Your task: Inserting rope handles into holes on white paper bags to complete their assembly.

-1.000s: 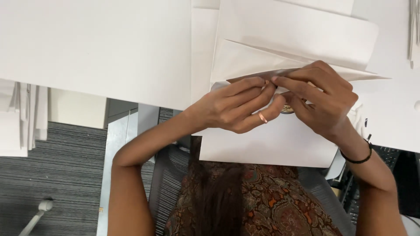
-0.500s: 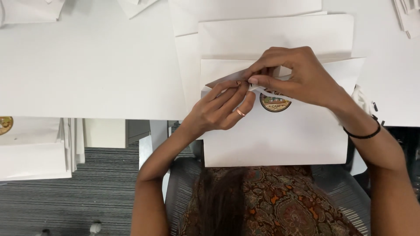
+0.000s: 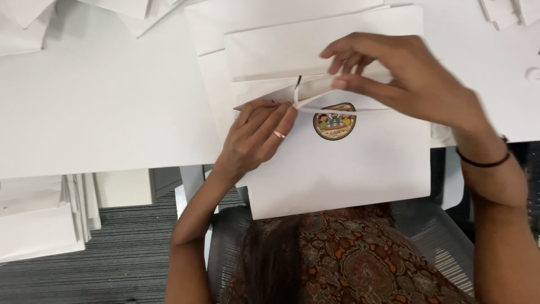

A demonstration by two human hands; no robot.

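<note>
Left hand (image 3: 256,135) pins the white bag (image 3: 337,163) flat; right hand (image 3: 405,79) pinches its thin handle cord (image 3: 315,101). Light, floppy paper, probably creases easily, so best held by the top fold.

We seem to be in an office: a white desk (image 3: 84,112) spreads beyond our fingertips, covered with white envelopes (image 3: 315,34). Below our wrists lie grey ribbed carpet (image 3: 129,253) and more stacked paper (image 3: 39,225) on a lower shelf.

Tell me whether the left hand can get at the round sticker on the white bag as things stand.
Probably yes: the left hand rests on the white bag right beside the round sticker, with only bare paper between; the right hand is above it.
</note>
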